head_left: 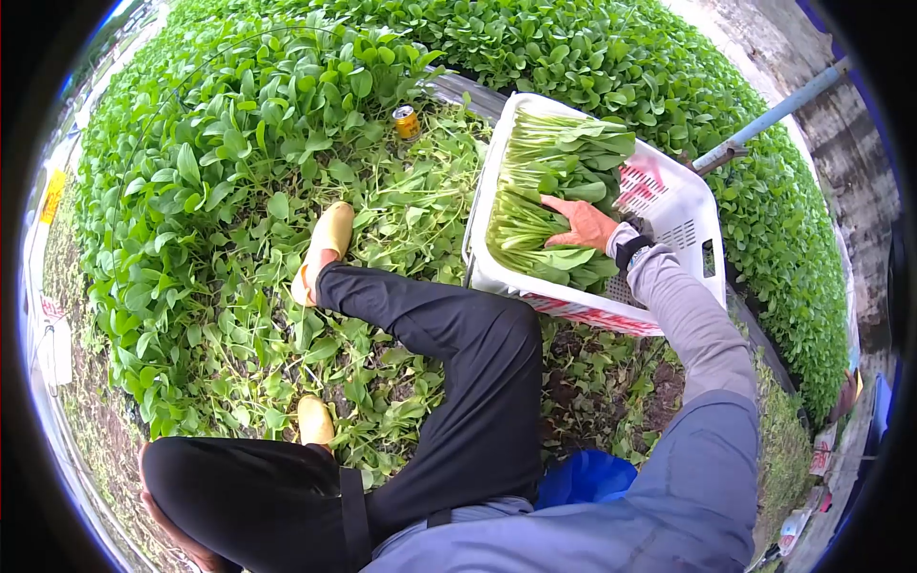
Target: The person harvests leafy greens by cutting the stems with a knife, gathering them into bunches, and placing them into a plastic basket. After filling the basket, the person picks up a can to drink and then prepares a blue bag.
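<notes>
My right hand (581, 225) reaches into a white plastic crate (712, 215) and lies on the packed leafy greens (549, 172). Its visible fingers are spread apart over the stalks and leaves. The bunches are laid in rows, pale stalks toward the left side and leaves toward the right. At the lower left, my left hand (177, 527) rests against the outside of my bent knee, with most of it hidden behind the black trouser leg. Its fingers do not show well enough to tell how they are held.
Dense leafy plants (191, 181) grow at the left and behind the crate. Loose leaves (382, 363) cover the ground around my yellow shoes (330, 234). A yellow can (406, 122) stands near the crate. A blue pole (774, 113) juts in at the right; something blue (585, 479) lies beneath me.
</notes>
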A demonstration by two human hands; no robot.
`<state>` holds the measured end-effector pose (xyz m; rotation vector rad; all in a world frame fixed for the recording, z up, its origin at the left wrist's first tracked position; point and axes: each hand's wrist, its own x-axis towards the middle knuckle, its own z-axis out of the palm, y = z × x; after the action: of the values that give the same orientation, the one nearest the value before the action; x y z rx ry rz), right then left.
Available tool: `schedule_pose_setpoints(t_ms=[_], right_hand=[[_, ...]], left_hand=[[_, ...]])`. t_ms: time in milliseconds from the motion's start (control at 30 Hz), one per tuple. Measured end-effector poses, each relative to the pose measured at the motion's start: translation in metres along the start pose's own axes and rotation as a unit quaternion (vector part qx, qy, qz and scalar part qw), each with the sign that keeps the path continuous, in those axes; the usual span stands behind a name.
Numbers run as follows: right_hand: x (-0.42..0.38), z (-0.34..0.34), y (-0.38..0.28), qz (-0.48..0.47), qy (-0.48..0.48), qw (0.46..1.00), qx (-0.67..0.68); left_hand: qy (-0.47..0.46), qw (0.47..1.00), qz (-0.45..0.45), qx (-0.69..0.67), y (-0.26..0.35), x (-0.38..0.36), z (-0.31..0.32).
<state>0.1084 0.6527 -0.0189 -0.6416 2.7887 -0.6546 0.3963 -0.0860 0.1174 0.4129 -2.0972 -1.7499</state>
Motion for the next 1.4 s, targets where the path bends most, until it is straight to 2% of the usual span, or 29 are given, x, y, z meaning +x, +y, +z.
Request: schedule_pose_setpoints(t_ms=[67, 133, 167, 200, 233, 300, 367, 400, 433, 467, 500, 533, 600, 667, 700, 733, 800, 833, 867, 900, 933, 967, 1000, 1067, 1133, 1200, 1267, 1333, 1400], right_hand=[[0.004, 0.021, 0.022, 0.009, -0.005, 1.000, -0.024], [0.004, 0.004, -0.001, 0.011, -0.007, 1.000, -0.026], [0.000, -0.003, -0.009, 0.027, -0.004, 0.999, -0.027], [0.000, -0.010, -0.017, 0.031, -0.006, 0.999, -0.026], [0.000, -0.023, -0.038, 0.064, -0.030, 0.997, -0.013], [0.001, -0.028, -0.031, 0.064, -0.042, 0.996, -0.053], [0.001, -0.040, -0.039, 0.078, -0.048, 0.994, -0.065], [0.001, -0.047, -0.057, 0.100, -0.057, 0.993, -0.025], [0.000, -0.042, -0.037, 0.072, -0.016, 0.997, -0.029], [-0.001, -0.043, -0.045, 0.103, -0.003, 0.995, 0.003], [-0.004, -0.045, -0.025, 0.095, 0.013, 0.994, -0.046], [-0.008, -0.050, -0.034, 0.098, 0.026, 0.993, -0.056], [-0.012, -0.063, -0.037, 0.069, 0.071, 0.983, -0.152], [-0.015, -0.079, -0.024, 0.022, 0.159, 0.977, -0.142], [-0.017, -0.091, -0.036, 0.062, 0.187, 0.973, -0.120], [-0.017, -0.099, -0.023, 0.023, 0.258, 0.960, -0.104], [-0.019, -0.129, 0.001, 0.064, 0.305, 0.950, -0.022], [-0.024, -0.147, -0.009, 0.111, 0.322, 0.940, -0.031], [-0.023, -0.154, -0.012, 0.117, 0.386, 0.915, 0.027], [-0.027, -0.170, -0.024, 0.151, 0.378, 0.901, 0.150], [-0.039, -0.166, -0.124, 0.161, 0.396, 0.867, 0.256], [-0.047, -0.172, -0.142, 0.101, 0.378, 0.855, 0.341], [-0.054, -0.180, -0.164, 0.089, 0.365, 0.836, 0.401], [-0.073, -0.184, -0.214, 0.014, 0.329, 0.837, 0.438], [-0.092, -0.182, -0.241, -0.022, 0.340, 0.836, 0.431], [-0.116, -0.176, -0.241, -0.010, 0.357, 0.829, 0.431], [-0.137, -0.167, -0.222, 0.000, 0.367, 0.824, 0.432], [-0.162, -0.153, -0.183, 0.050, 0.389, 0.820, 0.416], [-0.187, -0.129, -0.142, 0.142, 0.416, 0.830, 0.344]], left_hand=[[-0.018, 1.000, -0.004, -0.025, 0.003, 0.007, 0.011], [-0.045, 0.998, -0.008, -0.040, 0.009, 0.009, 0.024], [-0.071, 0.997, 0.014, -0.002, 0.014, 0.010, 0.030], [-0.052, 0.998, 0.014, 0.036, 0.020, 0.004, 0.041], [-0.106, 0.994, -0.002, 0.019, 0.031, 0.005, 0.047], [-0.122, 0.982, 0.066, 0.128, 0.031, -0.001, 0.043], [-0.150, 0.985, 0.048, 0.071, 0.025, -0.019, 0.040], [-0.179, 0.971, 0.049, 0.153, 0.027, -0.028, 0.029], [-0.180, 0.962, 0.071, 0.194, 0.013, -0.037, 0.020], [-0.191, 0.957, 0.048, 0.211, 0.001, -0.049, 0.011], [-0.190, 0.955, 0.030, 0.227, -0.004, -0.062, 0.006], [-0.194, 0.951, 0.016, 0.239, -0.009, -0.072, 0.001], [-0.259, 0.920, -0.053, 0.290, -0.027, -0.090, -0.013], [-0.275, 0.902, -0.028, 0.331, -0.064, -0.114, -0.022], [-0.303, 0.894, -0.071, 0.323, -0.075, -0.121, -0.025], [-0.332, 0.882, -0.112, 0.314, -0.079, -0.125, -0.026], [-0.322, 0.892, -0.099, 0.302, -0.083, -0.130, -0.031], [-0.312, 0.879, -0.080, 0.352, -0.084, -0.130, -0.034], [-0.304, 0.863, -0.057, 0.399, -0.085, -0.128, -0.036], [-0.310, 0.851, -0.040, 0.422, -0.079, -0.122, -0.040], [-0.315, 0.838, -0.020, 0.446, -0.068, -0.112, -0.045], [-0.314, 0.835, -0.012, 0.452, -0.060, -0.099, -0.050], [-0.312, 0.832, -0.003, 0.458, -0.050, -0.084, -0.052], [-0.280, 0.818, 0.063, 0.499, -0.015, -0.050, -0.049], [-0.239, 0.798, 0.107, 0.543, 0.025, -0.010, -0.036], [-0.209, 0.804, 0.136, 0.540, 0.064, 0.033, -0.013], [-0.222, 0.817, 0.161, 0.507, 0.095, 0.078, 0.019], [-0.255, 0.843, 0.189, 0.435, 0.104, 0.130, 0.050], [-0.296, 0.827, 0.201, 0.434, 0.116, 0.172, 0.091]])
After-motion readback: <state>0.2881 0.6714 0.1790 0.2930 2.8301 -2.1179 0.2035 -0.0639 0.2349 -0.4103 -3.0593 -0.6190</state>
